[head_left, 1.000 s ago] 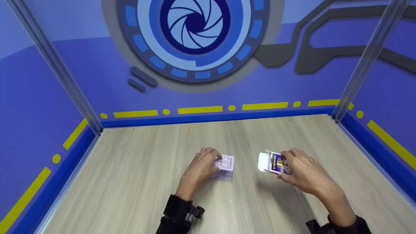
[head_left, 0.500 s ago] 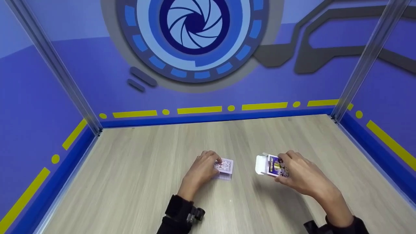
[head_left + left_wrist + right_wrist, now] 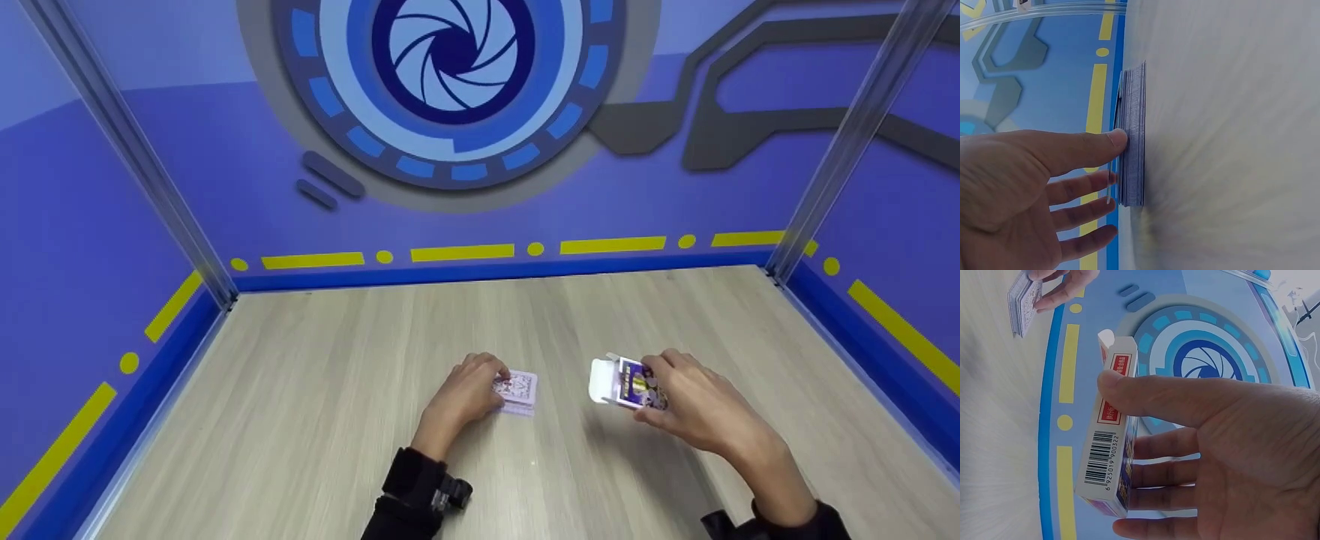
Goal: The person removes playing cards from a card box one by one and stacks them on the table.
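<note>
A deck of cards point(image 3: 519, 391) with a patterned back lies flat on the wooden table point(image 3: 315, 405). My left hand point(image 3: 472, 386) holds it by its left end. In the left wrist view the thumb tip touches the edge of the deck point(image 3: 1133, 135) and the fingers lie along its top. My right hand point(image 3: 694, 409) grips a card box point(image 3: 622, 381) a little above the table, to the right of the deck. The box's white flap is open and points left. In the right wrist view the thumb presses the barcode side of the box point(image 3: 1107, 444), with the fingers behind it.
Blue walls with yellow dashes point(image 3: 461, 253) close in the table at the back and on both sides. Metal posts point(image 3: 825, 187) stand in the back corners. A black wrist strap point(image 3: 424, 487) sits on my left forearm.
The deck was tilted up under my left hand and now lies flat on the table. My right hand and the box have shifted slightly left and toward me.
</note>
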The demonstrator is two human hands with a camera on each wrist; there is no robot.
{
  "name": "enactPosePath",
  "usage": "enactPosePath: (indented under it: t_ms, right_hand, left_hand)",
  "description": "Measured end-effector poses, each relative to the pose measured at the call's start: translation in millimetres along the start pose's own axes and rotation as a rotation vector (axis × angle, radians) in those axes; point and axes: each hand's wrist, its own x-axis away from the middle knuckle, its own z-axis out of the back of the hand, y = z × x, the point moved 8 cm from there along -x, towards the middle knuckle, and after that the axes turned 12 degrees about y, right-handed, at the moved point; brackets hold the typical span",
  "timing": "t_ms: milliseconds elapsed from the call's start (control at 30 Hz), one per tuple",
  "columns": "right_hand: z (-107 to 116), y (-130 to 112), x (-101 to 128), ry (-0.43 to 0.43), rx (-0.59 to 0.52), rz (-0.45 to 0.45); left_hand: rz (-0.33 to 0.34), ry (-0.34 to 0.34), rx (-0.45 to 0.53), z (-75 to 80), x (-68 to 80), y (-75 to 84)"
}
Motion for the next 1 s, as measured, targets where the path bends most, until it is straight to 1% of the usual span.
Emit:
enactPosePath:
  t_ms: [267,367,467,567,667,733,800,933,1000]
  right_hand:
    - [-1.1,-0.5,-0.1,0.002,-0.011,-0.002]
    - [-1.1,-0.7,0.3,0.002,-0.014,-0.005]
    - [-0.9,-0.8,0.4,0.003,-0.016,-0.008]
    - [0.3,-1.0,-0.2,0.007,-0.02,-0.009]
    - [1.8,-1.1,-0.8,0.01,-0.031,-0.013]
    - [2.6,-1.8,-0.8,0.012,-0.039,-0.016]
    - [4.1,-2.9,-0.8,0.022,-0.044,-0.014]
    - [7.5,-6.5,-1.2,0.049,-0.047,0.0]
    - [8.8,-7.9,-1.3,0.058,-0.048,-0.001]
  left_hand:
    - [0.027,-0.031,0.024,-4.3,1.2,-2.9]
    - [0.025,-0.042,0.028,-4.4,1.8,-3.7]
    - [0.014,-0.045,0.03,-0.2,2.0,-2.2]
    - [0.006,-0.016,0.041,9.4,0.5,2.8]
    - [0.009,0.046,0.072,23.3,-1.5,14.1]
    - [0.008,0.098,0.116,33.3,-2.0,25.9]
    - [-0.01,0.157,0.175,43.2,-1.7,40.5]
    - [-0.083,0.265,0.348,59.8,2.2,71.4]
    - [-0.116,0.294,0.455,65.2,5.3,84.9]
